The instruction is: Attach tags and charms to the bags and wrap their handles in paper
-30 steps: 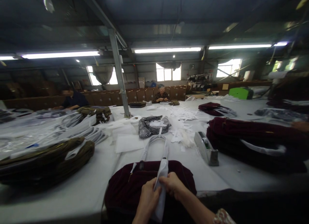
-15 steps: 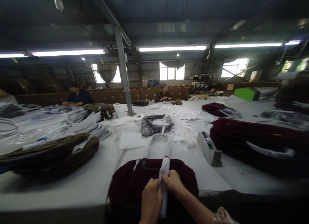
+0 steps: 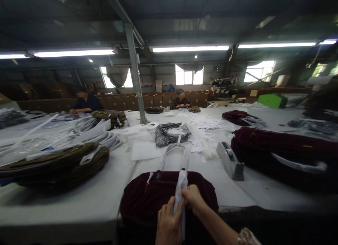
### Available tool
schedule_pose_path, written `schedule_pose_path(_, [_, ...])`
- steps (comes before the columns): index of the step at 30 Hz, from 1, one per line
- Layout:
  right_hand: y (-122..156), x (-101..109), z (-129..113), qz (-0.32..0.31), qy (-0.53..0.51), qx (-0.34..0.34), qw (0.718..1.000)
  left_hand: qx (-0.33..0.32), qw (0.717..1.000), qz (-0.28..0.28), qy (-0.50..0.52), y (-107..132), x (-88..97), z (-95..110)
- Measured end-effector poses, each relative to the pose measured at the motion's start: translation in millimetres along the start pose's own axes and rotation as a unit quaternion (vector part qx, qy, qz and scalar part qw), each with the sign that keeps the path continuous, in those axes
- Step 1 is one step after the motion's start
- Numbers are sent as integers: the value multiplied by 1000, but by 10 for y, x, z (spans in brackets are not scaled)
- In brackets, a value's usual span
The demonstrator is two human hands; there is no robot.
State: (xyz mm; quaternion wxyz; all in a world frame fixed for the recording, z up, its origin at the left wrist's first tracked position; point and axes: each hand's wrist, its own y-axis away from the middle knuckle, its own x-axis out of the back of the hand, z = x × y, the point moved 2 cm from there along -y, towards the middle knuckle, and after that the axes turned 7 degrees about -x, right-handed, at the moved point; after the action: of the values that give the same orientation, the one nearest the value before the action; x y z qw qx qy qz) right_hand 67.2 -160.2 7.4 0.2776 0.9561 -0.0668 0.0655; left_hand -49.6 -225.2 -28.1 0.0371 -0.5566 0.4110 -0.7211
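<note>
A dark maroon handbag (image 3: 148,199) lies at the table's front edge, its looped handle (image 3: 165,155) pointing away from me and covered in white wrapping. A long white wrapping strip (image 3: 181,181) runs from the handle down across the bag. My left hand (image 3: 170,218) grips the strip low down, thumb and fingers on either side of it. Just above and to the right, my right hand (image 3: 194,198) pinches the strip's edge. The strip's lower end passes behind my left hand.
Right of the bag stands a grey tape dispenser (image 3: 230,162), beside stacked maroon bags (image 3: 280,146). Olive bags (image 3: 58,164) are piled on the left. Beyond the handle lie a black-and-white patterned cloth (image 3: 171,135) and white paper sheets (image 3: 145,151). Two people sit across the table.
My left hand has opened from a fist into longer fingers lying along the strip. My right hand has shifted slightly right and up, still pinching. The view has tilted slightly.
</note>
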Motion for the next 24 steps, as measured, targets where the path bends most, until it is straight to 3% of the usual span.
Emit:
schedule_pose_path(14, [-57, 52, 28, -27, -44, -41, 998, -40, 998, 20, 33, 146, -78, -5])
schedule_pose_path(19, [25, 47, 21, -72, -45, 2, 996, -36, 999, 7, 30, 176, -83, 11])
schedule_pose_path(22, [40, 26, 33, -67, -36, 53, 996, -2, 994, -9, 107, 144, 20, 20])
schedule_pose_path(24, [24, 19, 44, -62, -38, 63, 995, 55, 972, -36, 226, 48, 126, -34])
